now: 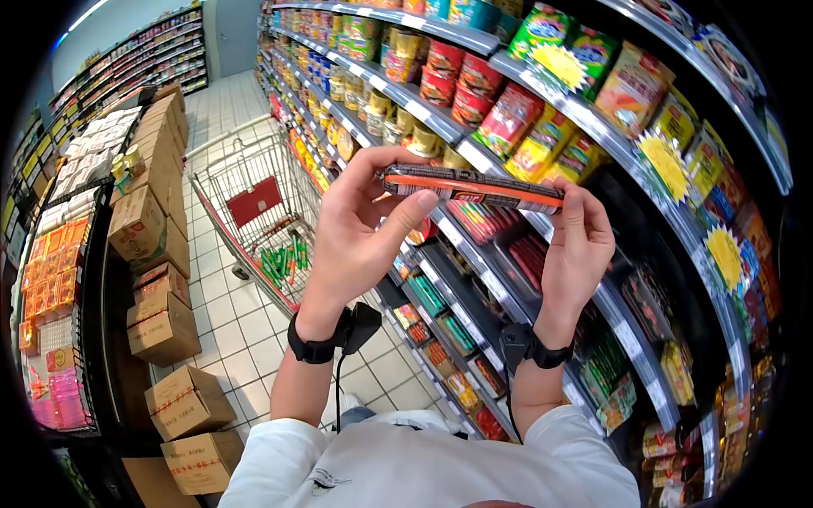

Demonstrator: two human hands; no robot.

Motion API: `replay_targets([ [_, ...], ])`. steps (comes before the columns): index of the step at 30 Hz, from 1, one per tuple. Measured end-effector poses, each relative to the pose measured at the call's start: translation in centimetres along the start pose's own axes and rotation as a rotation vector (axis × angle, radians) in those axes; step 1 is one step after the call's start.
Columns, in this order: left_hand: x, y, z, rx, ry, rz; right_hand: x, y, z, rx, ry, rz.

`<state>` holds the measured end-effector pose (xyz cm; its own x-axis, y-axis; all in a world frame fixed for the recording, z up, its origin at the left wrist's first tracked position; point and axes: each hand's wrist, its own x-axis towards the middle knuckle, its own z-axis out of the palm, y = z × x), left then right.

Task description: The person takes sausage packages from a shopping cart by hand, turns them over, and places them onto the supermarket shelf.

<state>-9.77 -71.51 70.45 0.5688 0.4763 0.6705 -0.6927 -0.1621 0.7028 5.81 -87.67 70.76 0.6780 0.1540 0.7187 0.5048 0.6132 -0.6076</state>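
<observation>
A slim, long packet in black and orange wrapping is held up level in front of the shelves; its contents cannot be made out. My left hand grips its left end, with the thumb along the near side and the fingers behind. At the other end, my right hand pinches it between thumb and fingers. Beyond my left hand stands a wire shopping cart with a red panel. Several green and orange slim packets lie inside it.
Shelves on the right carry red instant noodle tubs, bagged snacks and small packets. Cardboard boxes line the left side of the tiled aisle, beside a display of orange packs. A black strap with a small device circles each wrist.
</observation>
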Motion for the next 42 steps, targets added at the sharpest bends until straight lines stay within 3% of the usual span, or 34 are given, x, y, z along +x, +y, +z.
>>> replay_targets([
  [9,-6.9,0.7,12.0,-0.163,-0.122,-0.064,-6.3,-11.8,-10.2,-0.089,0.187,-0.05],
  [13,-9.4,0.9,16.7,-0.252,-0.17,-0.069,-9.4,-17.0,-13.8,-0.318,0.168,0.039],
  [18,-12.8,1.0,22.2,-0.296,-0.294,-0.128,-13.2,-21.8,-18.5,-0.474,0.22,-0.047],
  [22,-15.0,0.6,26.3,-0.356,-0.349,-0.218,-15.5,-24.5,-21.5,-0.397,0.46,-0.033],
  [24,-15.6,-0.1,27.8,-0.383,-0.343,-0.217,-16.8,-25.3,-23.2,-0.374,0.552,0.04],
  [32,-15.8,-4.1,33.4,-0.365,-0.359,-0.252,-17.9,-25.1,-28.3,-0.462,0.74,0.003],
  [36,-14.3,-6.4,35.0,-0.344,-0.332,-0.254,-16.4,-24.0,-29.6,-0.661,0.797,-0.008],
  [41,-11.4,-10.8,35.5,-0.243,-0.318,-0.195,-13.4,-21.7,-30.5,-0.66,0.847,0.011],
  [42,-10.7,-11.2,35.5,-0.306,-0.316,-0.266,-12.8,-21.1,-30.8,-0.714,0.84,0.027],
])
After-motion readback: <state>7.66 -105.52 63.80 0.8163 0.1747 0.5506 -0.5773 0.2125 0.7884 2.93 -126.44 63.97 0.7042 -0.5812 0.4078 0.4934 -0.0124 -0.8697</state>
